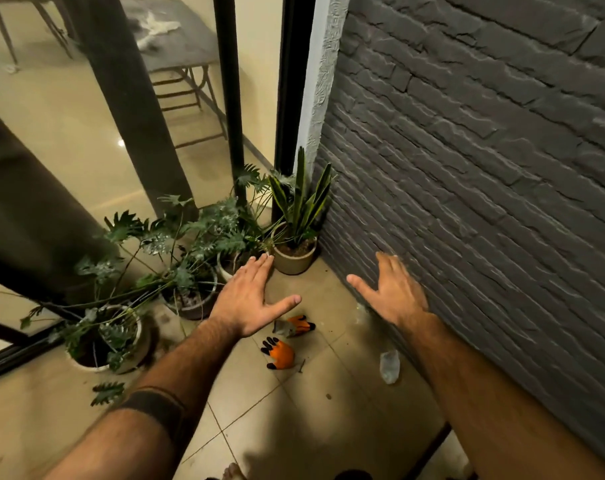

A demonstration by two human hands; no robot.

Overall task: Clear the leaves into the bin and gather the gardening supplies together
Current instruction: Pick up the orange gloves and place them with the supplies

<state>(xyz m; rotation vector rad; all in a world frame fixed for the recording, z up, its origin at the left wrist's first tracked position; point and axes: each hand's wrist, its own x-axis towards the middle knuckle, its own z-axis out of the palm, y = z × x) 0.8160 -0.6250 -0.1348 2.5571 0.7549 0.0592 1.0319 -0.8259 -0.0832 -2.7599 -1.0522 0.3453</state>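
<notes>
Two bare hands reach out over a tiled floor [294, 427] in a corner: the left hand [251, 299] is spread flat with straight fingers and its thumb out to the side, holding nothing, and the right hand [393, 292] is likewise spread and holds nothing, close to the dark grey brick-textured wall [484, 150]. Two gardening gloves lie on the floor below the left hand — one glove [296, 325] orange and grey with dark fingertips, just under the thumb, the other glove [280, 353] orange with black fingertips, a little nearer the person; the two lie near each other, apart. A single fallen leaf [107, 393], dark green and deeply lobed, lies on the tiles by the nearest pot. Four round pots stand along the glass door [86, 133]: a beige pot [294, 259] with stiff, upright, yellow-edged sword-shaped leaves in the corner, a pale pot [226, 266] partly hidden by the left hand, a darker pot [193, 303], and a white pot [121, 344] with lobed foliage. A crumpled clear scrap [389, 367] lies at the wall's foot.
</notes>
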